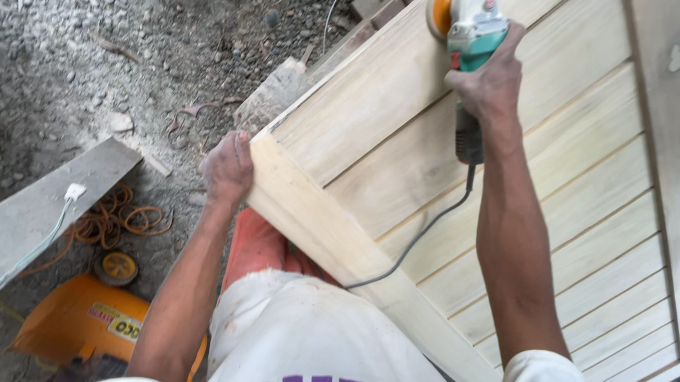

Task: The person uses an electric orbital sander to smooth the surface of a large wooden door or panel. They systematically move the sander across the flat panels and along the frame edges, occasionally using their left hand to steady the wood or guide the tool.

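Note:
A large pale wooden panel (550, 213) made of slatted boards in a frame lies tilted before me. My right hand (488, 83) grips a teal and white power sander (470, 26) with an orange pad, pressed on the panel's upper boards. Its dark cord (421, 231) trails down across the wood. My left hand (226, 168) clutches the near corner of the panel's frame rail (309, 212).
Gravel and dirt ground (96, 47) lies at the left. A grey plank (38, 210) with a white cable, a coil of orange cord (117, 221) and an orange machine (87, 318) sit at lower left. Wood offcuts (275, 94) lie beyond the panel's corner.

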